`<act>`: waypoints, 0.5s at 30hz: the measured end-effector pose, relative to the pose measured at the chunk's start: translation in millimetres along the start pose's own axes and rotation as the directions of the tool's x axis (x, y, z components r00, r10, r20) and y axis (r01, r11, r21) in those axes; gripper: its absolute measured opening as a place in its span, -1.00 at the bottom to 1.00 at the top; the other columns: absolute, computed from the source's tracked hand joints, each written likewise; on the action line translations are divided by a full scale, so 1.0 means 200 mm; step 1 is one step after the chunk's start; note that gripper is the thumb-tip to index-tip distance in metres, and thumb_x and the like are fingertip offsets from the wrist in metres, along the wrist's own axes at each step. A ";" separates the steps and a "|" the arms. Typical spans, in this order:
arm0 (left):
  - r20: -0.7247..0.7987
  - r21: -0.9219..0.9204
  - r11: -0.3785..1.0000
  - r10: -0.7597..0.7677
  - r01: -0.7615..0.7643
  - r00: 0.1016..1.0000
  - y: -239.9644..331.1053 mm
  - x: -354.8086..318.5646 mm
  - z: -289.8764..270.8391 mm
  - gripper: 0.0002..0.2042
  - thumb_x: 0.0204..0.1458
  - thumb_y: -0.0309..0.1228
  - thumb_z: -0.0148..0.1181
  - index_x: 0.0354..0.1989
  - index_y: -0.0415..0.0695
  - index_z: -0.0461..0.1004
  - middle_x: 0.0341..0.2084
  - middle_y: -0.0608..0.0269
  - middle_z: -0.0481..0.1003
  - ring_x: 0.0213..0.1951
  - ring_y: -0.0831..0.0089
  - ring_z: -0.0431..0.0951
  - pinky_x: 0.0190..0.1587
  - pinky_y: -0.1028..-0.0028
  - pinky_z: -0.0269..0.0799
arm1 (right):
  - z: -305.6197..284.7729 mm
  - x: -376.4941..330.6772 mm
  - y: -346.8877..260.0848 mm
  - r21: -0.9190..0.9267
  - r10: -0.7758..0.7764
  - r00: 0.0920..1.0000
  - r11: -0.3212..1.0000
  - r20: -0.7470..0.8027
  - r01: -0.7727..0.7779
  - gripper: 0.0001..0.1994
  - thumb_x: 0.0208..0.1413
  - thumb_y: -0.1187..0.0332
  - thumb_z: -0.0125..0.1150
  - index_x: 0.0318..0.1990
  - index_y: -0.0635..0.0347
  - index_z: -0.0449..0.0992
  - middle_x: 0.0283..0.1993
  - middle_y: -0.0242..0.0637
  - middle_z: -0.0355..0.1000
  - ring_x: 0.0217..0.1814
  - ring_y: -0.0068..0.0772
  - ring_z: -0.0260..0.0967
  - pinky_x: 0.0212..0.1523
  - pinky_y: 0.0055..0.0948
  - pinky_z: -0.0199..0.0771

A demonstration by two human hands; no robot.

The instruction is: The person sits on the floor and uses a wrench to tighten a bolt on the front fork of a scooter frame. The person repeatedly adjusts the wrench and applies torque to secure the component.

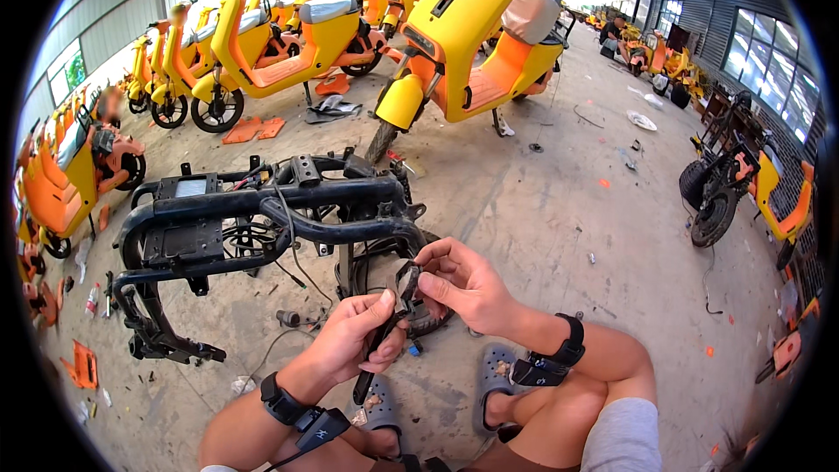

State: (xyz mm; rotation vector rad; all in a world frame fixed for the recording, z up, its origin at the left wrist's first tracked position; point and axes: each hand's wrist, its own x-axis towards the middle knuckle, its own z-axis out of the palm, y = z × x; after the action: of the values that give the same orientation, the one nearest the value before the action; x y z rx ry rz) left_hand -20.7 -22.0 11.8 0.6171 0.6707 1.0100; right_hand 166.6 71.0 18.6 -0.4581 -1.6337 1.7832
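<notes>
Both of my hands hold a narrow black part (365, 385) in front of the frame; its exact kind I cannot make out. My left hand (363, 329) is closed around its middle, and the lower end sticks out below the fingers toward the floor. At the upper end, my right hand (461, 287) pinches it between thumb and fingers, hiding some of its outline. Just beyond my hands lies a bare black scooter frame (301, 225) with tubes, a flat tray section and loose cables (249, 236). Part of a wheel (430, 323) shows behind my fingers.
A yellow and orange scooter (472, 26) stands beyond the frame, with rows of similar scooters (288, 61) at the back left. A partly stripped scooter (717, 201) is at the right. Orange panels (83, 365) and small debris lie on the concrete floor. Another person (614, 35) sits far back.
</notes>
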 end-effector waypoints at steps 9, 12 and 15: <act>0.022 -0.046 0.999 -0.023 0.024 0.999 0.00 0.02 -0.03 -0.60 0.29 -0.09 -0.12 -0.33 -0.21 0.39 -0.74 0.27 0.31 -0.73 0.57 0.18 -0.73 0.59 0.02 | 0.01 0.00 0.01 -0.065 0.041 0.999 0.997 -0.008 -0.041 -0.79 0.31 0.28 0.02 -0.04 0.19 0.28 -0.31 -0.36 0.39 -0.39 -0.65 0.32 -0.42 -0.61 0.34; 0.011 0.000 1.000 -0.018 0.018 1.000 -0.01 0.03 -0.01 -0.61 0.30 -0.10 -0.12 -0.34 -0.22 0.38 -0.74 0.26 0.30 -0.73 0.57 0.18 -0.73 0.58 0.01 | -0.01 0.00 0.00 -0.120 0.060 0.998 0.991 -0.015 -0.061 -0.80 0.33 0.23 -0.02 -0.13 0.18 0.32 -0.37 -0.41 0.38 -0.43 -0.68 0.30 -0.46 -0.63 0.32; -0.024 0.037 0.999 -0.027 0.028 0.999 -0.01 0.03 0.01 -0.61 0.30 -0.11 -0.12 -0.34 -0.22 0.38 -0.74 0.26 0.30 -0.73 0.57 0.18 -0.73 0.57 0.01 | -0.02 0.01 0.01 -0.127 0.083 0.996 0.988 -0.041 -0.088 -0.78 0.35 0.21 -0.07 -0.21 0.17 0.34 -0.45 -0.46 0.36 -0.52 -0.71 0.25 -0.52 -0.64 0.27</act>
State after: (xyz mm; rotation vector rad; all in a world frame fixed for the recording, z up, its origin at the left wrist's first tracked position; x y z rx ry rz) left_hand -15.5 -17.9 9.6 0.6275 0.7185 0.9826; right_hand 167.8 75.7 16.0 -0.6238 -1.7347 1.7268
